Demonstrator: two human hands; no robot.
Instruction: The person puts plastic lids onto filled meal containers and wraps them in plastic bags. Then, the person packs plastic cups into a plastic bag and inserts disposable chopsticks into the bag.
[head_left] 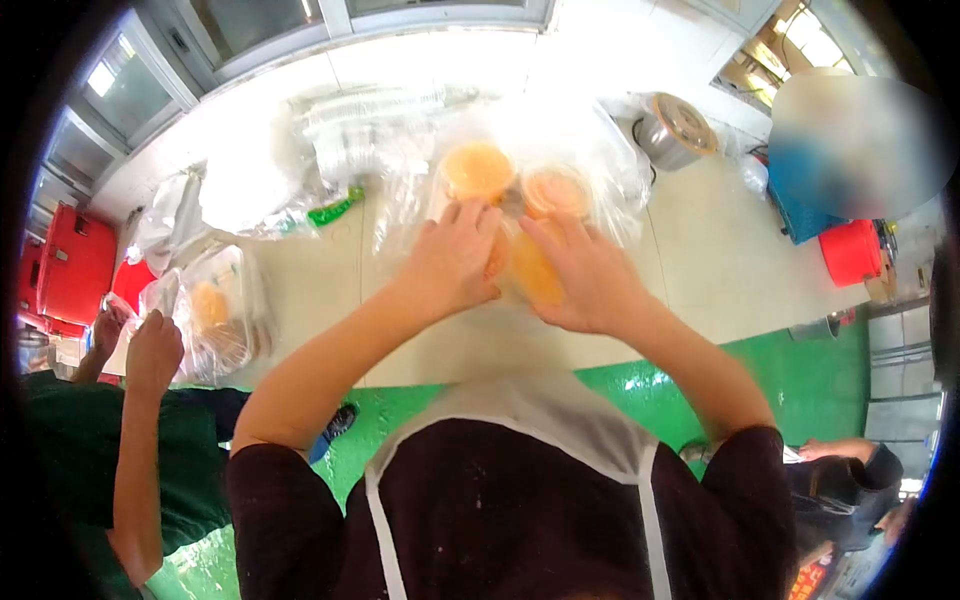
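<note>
Far orange tubs (477, 172) upright, fingers (548, 240) on nearer two (535, 272)

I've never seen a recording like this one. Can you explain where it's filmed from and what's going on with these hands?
There is no machine here. One camera, worn on a person's head, looks forward and down, so that person's arms reach up from the bottom of the picture. On the pale, smooth table stand round, clear containers with orange contents, near crinkled clear plastic. The wearer's bare left hand and bare right hand are on the nearer ones; whether they grip or only touch is hard to tell. Also there are a small bright-green item and a grey, round, lidded vessel. The bare hands at the left edge belong to someone else.
</note>
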